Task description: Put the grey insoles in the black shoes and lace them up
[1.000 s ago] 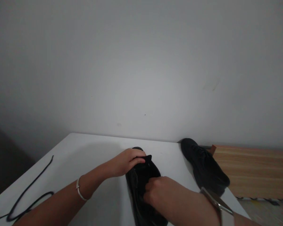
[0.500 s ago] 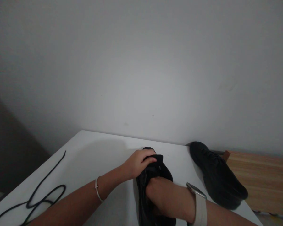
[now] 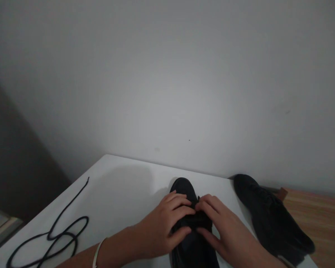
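Observation:
A black shoe (image 3: 183,187) lies on the white table with its toe toward the wall. My left hand (image 3: 170,219) grips its left side, fingers over the upper and thumb lower down. From the right, my right hand (image 3: 225,227) holds the upper part of the same shoe between fingers and thumb. The fingertips of both hands nearly meet over the middle of the shoe and hide part of it. Loose on the table at the left lies a black lace (image 3: 68,233), looped at its lower part.
A second black shoe (image 3: 270,216), with its lace in, stands at the table's right edge. Beyond it is a wood-grain surface (image 3: 315,223). The white table (image 3: 123,167) meets a grey wall (image 3: 167,93) at the back.
My right hand has come out of the shoe's opening and now holds its upper. My left hand has moved down from the tongue onto the shoe's side. The view has shifted slightly.

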`<action>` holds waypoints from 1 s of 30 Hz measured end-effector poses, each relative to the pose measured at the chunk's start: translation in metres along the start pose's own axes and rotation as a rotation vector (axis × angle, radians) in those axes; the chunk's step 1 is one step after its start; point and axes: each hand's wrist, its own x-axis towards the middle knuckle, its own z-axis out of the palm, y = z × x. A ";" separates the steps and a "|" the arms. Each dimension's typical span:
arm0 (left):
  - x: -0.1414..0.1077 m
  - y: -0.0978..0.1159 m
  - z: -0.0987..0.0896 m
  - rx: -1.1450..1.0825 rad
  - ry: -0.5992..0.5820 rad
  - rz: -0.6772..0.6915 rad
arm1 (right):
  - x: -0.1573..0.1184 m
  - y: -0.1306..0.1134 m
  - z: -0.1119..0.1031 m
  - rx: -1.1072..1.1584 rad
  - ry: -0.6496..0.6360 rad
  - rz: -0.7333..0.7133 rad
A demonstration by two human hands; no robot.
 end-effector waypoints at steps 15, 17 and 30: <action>-0.154 -0.103 -0.142 0.711 0.228 -1.028 | -0.012 0.006 0.023 -0.220 0.237 -0.244; -0.171 -0.121 -0.144 0.702 0.174 -1.045 | -0.015 0.005 0.021 -0.226 0.241 -0.223; -0.074 0.002 -0.097 0.051 0.265 -0.574 | -0.005 -0.062 -0.012 0.612 0.239 0.024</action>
